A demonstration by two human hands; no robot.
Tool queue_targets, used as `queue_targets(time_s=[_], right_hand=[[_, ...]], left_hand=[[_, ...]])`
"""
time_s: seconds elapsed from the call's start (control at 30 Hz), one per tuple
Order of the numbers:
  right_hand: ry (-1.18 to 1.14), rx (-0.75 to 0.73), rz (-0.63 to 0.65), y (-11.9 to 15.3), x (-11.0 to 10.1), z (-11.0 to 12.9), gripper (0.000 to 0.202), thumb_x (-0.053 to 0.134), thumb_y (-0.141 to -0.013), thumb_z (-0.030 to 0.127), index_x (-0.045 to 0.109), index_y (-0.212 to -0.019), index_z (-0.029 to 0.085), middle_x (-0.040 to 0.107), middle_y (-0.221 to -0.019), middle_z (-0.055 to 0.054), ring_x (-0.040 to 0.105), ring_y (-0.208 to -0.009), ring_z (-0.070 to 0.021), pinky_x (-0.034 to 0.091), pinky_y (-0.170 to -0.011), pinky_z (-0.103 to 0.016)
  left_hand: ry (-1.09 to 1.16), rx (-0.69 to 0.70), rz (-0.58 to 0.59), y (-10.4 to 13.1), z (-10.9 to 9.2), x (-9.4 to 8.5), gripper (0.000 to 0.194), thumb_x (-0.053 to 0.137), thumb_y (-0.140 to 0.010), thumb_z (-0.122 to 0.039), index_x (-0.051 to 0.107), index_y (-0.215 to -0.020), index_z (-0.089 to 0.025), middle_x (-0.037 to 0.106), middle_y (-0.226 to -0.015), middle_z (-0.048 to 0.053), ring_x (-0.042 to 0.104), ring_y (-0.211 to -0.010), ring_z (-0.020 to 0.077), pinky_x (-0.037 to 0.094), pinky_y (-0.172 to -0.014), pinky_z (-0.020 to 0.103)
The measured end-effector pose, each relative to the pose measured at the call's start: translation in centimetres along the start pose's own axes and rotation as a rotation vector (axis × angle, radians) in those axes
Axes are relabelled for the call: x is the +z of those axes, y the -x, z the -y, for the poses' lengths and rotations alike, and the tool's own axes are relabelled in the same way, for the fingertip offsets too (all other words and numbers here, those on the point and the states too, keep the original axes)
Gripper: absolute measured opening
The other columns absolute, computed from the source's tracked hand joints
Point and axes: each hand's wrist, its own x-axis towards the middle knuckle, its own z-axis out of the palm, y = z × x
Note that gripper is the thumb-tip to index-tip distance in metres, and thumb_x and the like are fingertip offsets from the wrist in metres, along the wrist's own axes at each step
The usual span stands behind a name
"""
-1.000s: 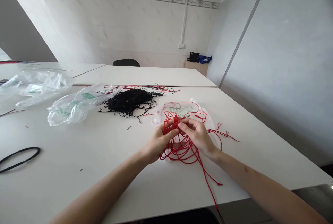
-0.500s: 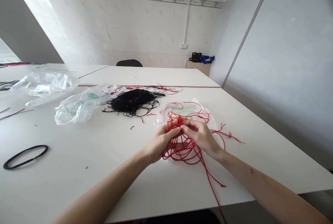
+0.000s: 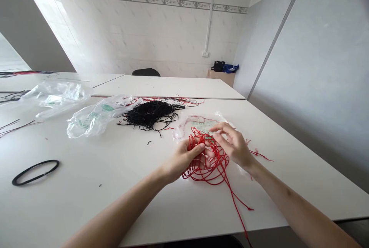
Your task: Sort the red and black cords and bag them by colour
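Note:
A bundle of thin red cords [image 3: 211, 177] hangs in loops from my left hand [image 3: 184, 159], whose thumb presses the strands against the fingers. Just to the right, my right hand [image 3: 236, 146] is raised beside the bundle. Its thumb and forefinger are a little apart, with nothing plainly held between them. Long knotted cord ends trail down toward the table's front edge, and others reach out to the right. Under and behind the cords lies a clear plastic bag [image 3: 180, 128] with green print.
A heap of black cords [image 3: 148, 114] lies left of the hands on the white table [image 3: 86, 213]. Two crumpled clear bags [image 3: 92, 119] are farther left. A black ring [image 3: 36, 172] lies at the left front. Loose red strands [image 3: 187, 99] run behind the heap.
My right hand has moved away from my left hand to the right, and its fingers have parted. The left hand still grips the red bundle. The view has shifted slightly.

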Motion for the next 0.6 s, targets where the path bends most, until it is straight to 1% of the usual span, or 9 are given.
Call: queue_targets(time_s=[0.07, 0.1, 0.17, 0.23, 0.33, 0.4, 0.47, 0.53, 0.6], right_hand=[[-0.041, 0.006, 0.117, -0.19, 0.09, -0.16, 0.019, 0.049, -0.082, 0.030, 0.062, -0.093, 0.021, 0.059, -0.095, -0.006, 0.053, -0.093, -0.0189, 0.041, -0.083, -0.034], [-0.071, 0.036, 0.166, -0.22, 0.19, -0.20, 0.020, 0.049, -0.083, 0.031, 0.062, -0.094, 0.020, 0.060, -0.092, -0.005, 0.054, -0.090, -0.0182, 0.042, -0.082, -0.033], [-0.146, 0.120, 0.231, -0.19, 0.39, -0.23, 0.023, 0.048, -0.084, 0.034, 0.062, -0.092, 0.019, 0.059, -0.077, -0.004, 0.055, -0.074, -0.0150, 0.044, -0.073, -0.030], [-0.209, 0.193, 0.286, -0.09, 0.47, -0.21, 0.025, 0.046, -0.085, 0.037, 0.061, -0.088, 0.017, 0.055, -0.064, 0.000, 0.051, -0.059, -0.0111, 0.042, -0.059, -0.026], [-0.257, 0.221, 0.355, 0.01, 0.33, -0.21, 0.025, 0.047, -0.085, 0.037, 0.060, -0.080, 0.016, 0.051, -0.058, 0.001, 0.044, -0.050, -0.0083, 0.035, -0.047, -0.022], [-0.274, 0.189, 0.355, -0.03, 0.12, -0.19, 0.023, 0.048, -0.084, 0.034, 0.060, -0.077, 0.016, 0.052, -0.060, 0.000, 0.046, -0.055, -0.0095, 0.038, -0.052, -0.024], [-0.310, 0.146, 0.336, -0.12, -0.09, -0.08, 0.020, 0.050, -0.082, 0.032, 0.061, -0.078, 0.016, 0.054, -0.065, -0.001, 0.051, -0.065, -0.0121, 0.042, -0.062, -0.027], [-0.352, 0.124, 0.332, -0.22, -0.23, 0.12, 0.018, 0.049, -0.082, 0.031, 0.060, -0.077, 0.017, 0.055, -0.069, -0.002, 0.053, -0.072, -0.0138, 0.043, -0.070, -0.030], [-0.368, 0.121, 0.340, -0.29, -0.30, 0.33, 0.019, 0.050, -0.082, 0.031, 0.060, -0.074, 0.017, 0.056, -0.071, -0.002, 0.053, -0.074, -0.0142, 0.043, -0.072, -0.030]], left_hand=[[-0.023, -0.005, 0.049, 0.10, -0.17, 0.01, 0.023, 0.052, -0.081, -0.035, 0.054, -0.083, -0.012, 0.060, -0.071, 0.005, 0.054, -0.055, 0.0077, 0.043, -0.054, 0.021], [-0.040, -0.010, 0.067, 0.15, -0.23, 0.00, 0.023, 0.052, -0.081, -0.035, 0.054, -0.080, -0.012, 0.059, -0.067, 0.004, 0.053, -0.054, 0.0075, 0.041, -0.053, 0.020], [-0.075, -0.029, 0.097, 0.24, -0.32, -0.01, 0.025, 0.051, -0.081, -0.035, 0.054, -0.075, -0.012, 0.057, -0.061, 0.002, 0.051, -0.051, 0.0072, 0.038, -0.050, 0.020], [-0.092, -0.053, 0.120, 0.30, -0.33, -0.03, 0.027, 0.050, -0.082, -0.037, 0.054, -0.072, -0.012, 0.053, -0.055, 0.001, 0.048, -0.048, 0.0067, 0.035, -0.047, 0.019], [-0.049, -0.066, 0.137, 0.32, -0.26, 0.01, 0.028, 0.050, -0.082, -0.036, 0.054, -0.069, -0.012, 0.046, -0.048, -0.002, 0.040, -0.044, 0.0048, 0.028, -0.045, 0.019], [0.002, -0.059, 0.148, 0.30, -0.25, 0.08, 0.028, 0.050, -0.082, -0.035, 0.054, -0.066, -0.011, 0.042, -0.046, -0.004, 0.033, -0.041, 0.0031, 0.023, -0.043, 0.019], [0.047, -0.055, 0.161, 0.27, -0.28, 0.13, 0.028, 0.050, -0.083, -0.033, 0.053, -0.065, -0.011, 0.038, -0.046, -0.005, 0.028, -0.041, 0.0023, 0.019, -0.043, 0.019], [0.067, -0.054, 0.161, 0.25, -0.34, 0.15, 0.028, 0.049, -0.083, -0.032, 0.053, -0.065, -0.011, 0.035, -0.046, -0.005, 0.026, -0.041, 0.0023, 0.017, -0.043, 0.020], [0.065, -0.054, 0.155, 0.23, -0.38, 0.15, 0.028, 0.049, -0.083, -0.033, 0.052, -0.064, -0.011, 0.034, -0.046, -0.005, 0.026, -0.041, 0.0026, 0.017, -0.043, 0.020]])
